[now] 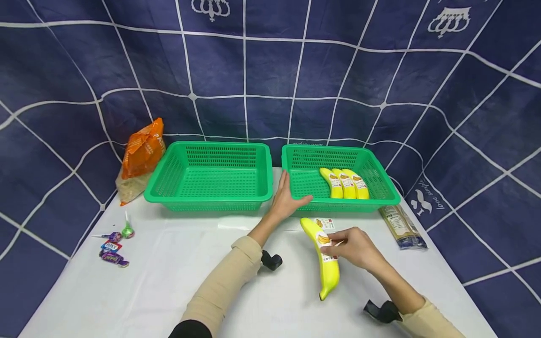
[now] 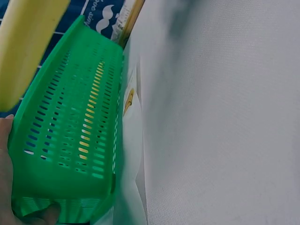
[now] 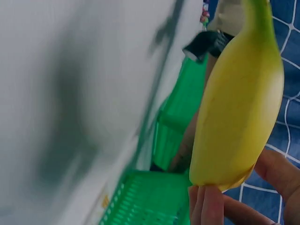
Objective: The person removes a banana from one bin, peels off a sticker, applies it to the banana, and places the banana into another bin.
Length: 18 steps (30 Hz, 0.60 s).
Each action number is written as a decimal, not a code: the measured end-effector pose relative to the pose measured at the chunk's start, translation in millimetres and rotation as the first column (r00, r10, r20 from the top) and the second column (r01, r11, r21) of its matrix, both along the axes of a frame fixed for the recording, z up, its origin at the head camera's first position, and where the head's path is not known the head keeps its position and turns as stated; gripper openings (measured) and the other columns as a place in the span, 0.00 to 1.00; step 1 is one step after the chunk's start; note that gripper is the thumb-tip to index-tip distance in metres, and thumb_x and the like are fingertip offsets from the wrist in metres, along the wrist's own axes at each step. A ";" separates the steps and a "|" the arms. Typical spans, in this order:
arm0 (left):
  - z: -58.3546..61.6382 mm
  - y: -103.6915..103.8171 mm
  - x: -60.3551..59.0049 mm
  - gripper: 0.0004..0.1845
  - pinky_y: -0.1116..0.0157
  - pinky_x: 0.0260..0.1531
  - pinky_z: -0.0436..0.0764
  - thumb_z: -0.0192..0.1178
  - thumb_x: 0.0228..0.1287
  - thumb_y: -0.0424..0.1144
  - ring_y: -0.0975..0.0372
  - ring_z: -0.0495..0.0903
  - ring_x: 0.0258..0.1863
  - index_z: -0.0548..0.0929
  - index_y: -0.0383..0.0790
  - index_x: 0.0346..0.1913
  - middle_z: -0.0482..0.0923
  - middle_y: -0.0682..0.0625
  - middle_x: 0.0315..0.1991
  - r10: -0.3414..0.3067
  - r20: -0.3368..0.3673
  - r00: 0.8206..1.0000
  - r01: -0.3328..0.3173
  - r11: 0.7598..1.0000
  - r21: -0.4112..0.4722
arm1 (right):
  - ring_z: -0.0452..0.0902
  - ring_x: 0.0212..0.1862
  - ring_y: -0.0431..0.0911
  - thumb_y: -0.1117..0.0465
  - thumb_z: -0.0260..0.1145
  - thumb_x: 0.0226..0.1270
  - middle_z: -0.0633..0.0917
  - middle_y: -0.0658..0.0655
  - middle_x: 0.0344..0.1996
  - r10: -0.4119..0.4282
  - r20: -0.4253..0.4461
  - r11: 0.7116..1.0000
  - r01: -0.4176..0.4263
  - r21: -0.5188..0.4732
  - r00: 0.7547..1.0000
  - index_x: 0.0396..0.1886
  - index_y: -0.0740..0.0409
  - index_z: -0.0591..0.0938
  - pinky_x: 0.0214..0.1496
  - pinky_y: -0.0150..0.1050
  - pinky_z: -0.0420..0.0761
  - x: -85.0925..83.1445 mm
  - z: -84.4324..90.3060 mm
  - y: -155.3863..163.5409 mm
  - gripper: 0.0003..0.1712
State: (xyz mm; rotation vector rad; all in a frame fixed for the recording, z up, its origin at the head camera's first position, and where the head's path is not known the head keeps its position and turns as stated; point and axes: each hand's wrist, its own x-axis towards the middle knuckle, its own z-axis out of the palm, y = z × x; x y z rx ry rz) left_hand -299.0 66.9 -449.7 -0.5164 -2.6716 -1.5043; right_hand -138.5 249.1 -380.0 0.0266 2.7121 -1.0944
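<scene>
We pinch a banana over the table with our right hand; our left hand, fingers straight, rests on the right basket, seemingly touching its rim.

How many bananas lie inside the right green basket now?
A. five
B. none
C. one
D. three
D: three bananas lie side by side in the right green basket, while the right hand holds a fourth banana outside it.
</scene>
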 end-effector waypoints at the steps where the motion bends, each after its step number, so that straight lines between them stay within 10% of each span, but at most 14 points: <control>1: 0.1 0.3 -0.2 0.61 0.48 0.68 0.68 0.66 0.54 0.63 0.47 0.51 0.77 0.40 0.40 0.78 0.32 0.50 0.81 -0.002 0.000 1.000 0.002 1.000 0.002 | 0.81 0.29 0.43 0.48 0.77 0.51 0.87 0.51 0.28 0.011 0.003 1.000 -0.011 -0.003 1.000 0.51 0.63 0.85 0.27 0.34 0.76 -1.5 4.5 3.2 0.31; 10: 0.3 0.0 0.2 0.62 0.47 0.66 0.70 0.66 0.53 0.63 0.45 0.52 0.76 0.39 0.40 0.78 0.33 0.48 0.80 0.001 0.000 1.000 -0.001 1.000 0.004 | 0.83 0.37 0.43 0.48 0.73 0.58 0.88 0.63 0.45 0.081 0.004 0.997 -0.081 -0.007 0.997 0.58 0.69 0.79 0.39 0.34 0.82 -32.7 57.7 29.2 0.36; 18: 1.5 0.3 0.9 0.62 0.47 0.65 0.72 0.66 0.54 0.63 0.44 0.55 0.75 0.39 0.40 0.78 0.32 0.50 0.81 0.000 0.011 1.000 0.000 1.000 0.010 | 0.83 0.39 0.44 0.46 0.73 0.58 0.81 0.68 0.57 0.082 0.022 0.996 -0.082 0.016 0.996 0.60 0.67 0.79 0.47 0.38 0.86 -93.5 93.4 48.3 0.37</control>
